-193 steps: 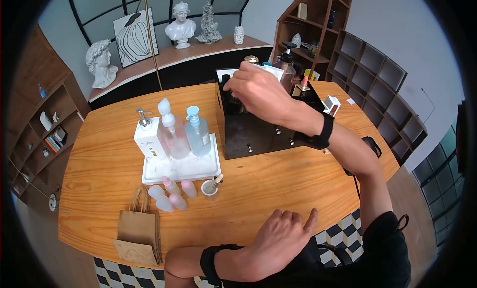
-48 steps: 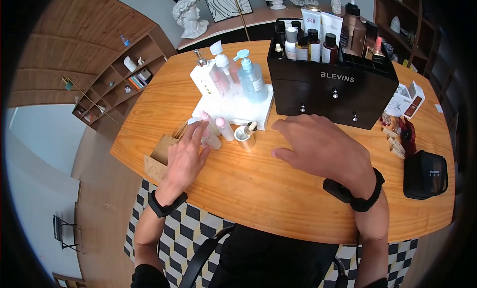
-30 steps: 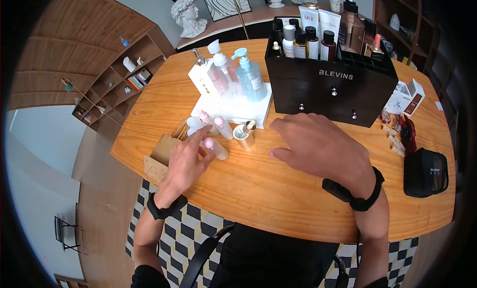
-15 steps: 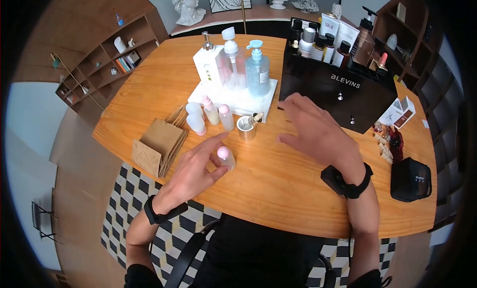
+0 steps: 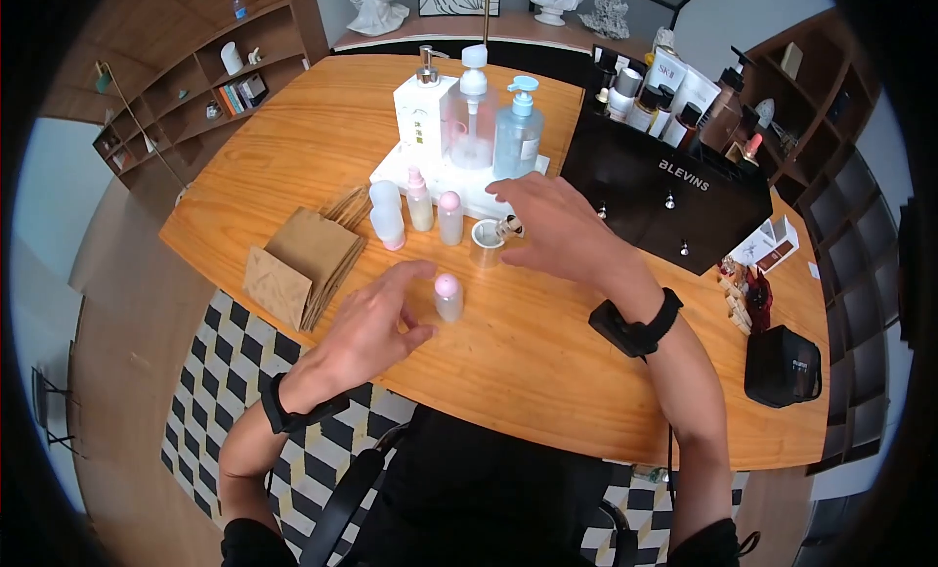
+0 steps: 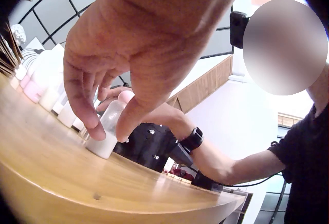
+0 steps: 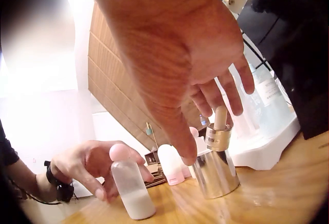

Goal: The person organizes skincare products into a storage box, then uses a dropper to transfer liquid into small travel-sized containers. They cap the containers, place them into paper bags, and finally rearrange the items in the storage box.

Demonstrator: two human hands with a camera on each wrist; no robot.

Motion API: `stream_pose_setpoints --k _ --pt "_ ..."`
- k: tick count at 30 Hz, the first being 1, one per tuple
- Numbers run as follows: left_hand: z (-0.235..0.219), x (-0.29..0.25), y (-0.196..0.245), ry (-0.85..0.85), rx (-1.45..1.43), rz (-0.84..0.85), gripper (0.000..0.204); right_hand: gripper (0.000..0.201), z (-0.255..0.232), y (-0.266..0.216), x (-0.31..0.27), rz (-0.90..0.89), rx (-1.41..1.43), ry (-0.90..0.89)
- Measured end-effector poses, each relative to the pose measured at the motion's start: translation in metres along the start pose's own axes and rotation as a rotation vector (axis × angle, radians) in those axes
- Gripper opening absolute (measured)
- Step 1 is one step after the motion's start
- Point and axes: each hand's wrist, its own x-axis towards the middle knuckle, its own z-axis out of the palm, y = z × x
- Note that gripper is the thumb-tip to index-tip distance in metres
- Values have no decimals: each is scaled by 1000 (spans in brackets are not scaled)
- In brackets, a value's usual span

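Observation:
A small frosted bottle with a pink cap [image 5: 448,295] stands upright by itself near the table's front. My left hand [image 5: 369,323] is beside it, thumb and fingers spread apart with a gap to the bottle in the head view. My right hand [image 5: 567,230] reaches over a shiny silver jar [image 7: 218,175], fingers extended and relaxed. A dropper cap [image 7: 219,134] with a pale bulb leans in the jar's mouth, between the thumb and fingers but not gripped. Behind stand two more small bottles, a pink-capped bottle [image 5: 450,218] and a pink spray bottle [image 5: 419,203], beside pale squeeze bottles [image 5: 387,218].
A white tray [image 5: 391,166] at the back bears pump bottles. The black drawer organizer [image 5: 635,181] full of cosmetics stands to the right. Folded paper bags [image 5: 308,259] lie at the left. A black pouch [image 5: 782,365] and white boxes [image 5: 767,242] are at the right.
My left hand brought the pink-capped bottle forward from the group, then let go and drew off left. My right hand has come in over the silver jar and its dropper.

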Motion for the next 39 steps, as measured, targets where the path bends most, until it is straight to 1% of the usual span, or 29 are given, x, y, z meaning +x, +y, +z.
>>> stream_pose_setpoints --k 1,2,4,7,9,13,17,20,22,23,25,26,28,29,31,32,34,35,37,38,39 --pt "0 -1 1 -6 9 -6 70 70 -3 -5 4 89 -6 -127" --pt "0 -1 0 0 8 -6 70 70 -2 -7 9 83 -10 -127" --pt "2 -1 -2 41 15 48 70 68 4 -6 15 45 -67 -183" --pt "0 -1 -2 38 11 68 73 66 20 1 18 -9 -89 -146" --pt "0 -1 -4 35 2 68 75 66 25 3 18 -8 -66 -149" --pt "0 -2 -8 28 -24 72 79 67 20 1 11 21 -24 -166" --pt "1 -3 -3 18 -15 74 79 70 13 -10 -7 25 -52 -197" --pt "3 -1 -1 -10 -12 86 74 72 7 -16 -17 -9 -55 -202" --pt "9 3 -3 21 7 121 65 74 6 -17 -20 0 -36 -254" --pt "12 5 -6 18 8 121 65 74 6 -17 -23 3 -33 -254" --pt "18 12 -13 26 -88 75 55 71 7 -16 -29 -55 -22 -178" --pt "19 15 -16 23 -87 74 55 71 8 -16 -31 -53 -19 -177" --pt "17 19 -20 -45 -259 7 48 44 7 -20 -32 -243 20 151" --pt "15 18 -18 -45 -256 0 48 44 4 -25 -32 -246 26 151" --pt "11 18 -8 -21 -373 -57 41 28 -4 -37 -30 -201 91 206" --pt "9 17 -5 -25 -369 -58 41 28 -6 -44 -29 -198 94 209" --pt "6 16 1 5 -433 -43 39 29 -5 -58 -29 -58 279 65" --pt "6 16 4 3 -431 -42 39 29 -1 -60 -28 -57 280 67" --pt "4 16 7 26 -352 -7 42 33 9 -61 -25 -80 281 135" --pt "3 15 11 26 -350 -6 42 33 9 -63 -23 -81 280 137" --pt "2 15 14 25 -288 11 42 32 7 -64 -22 -49 281 115"
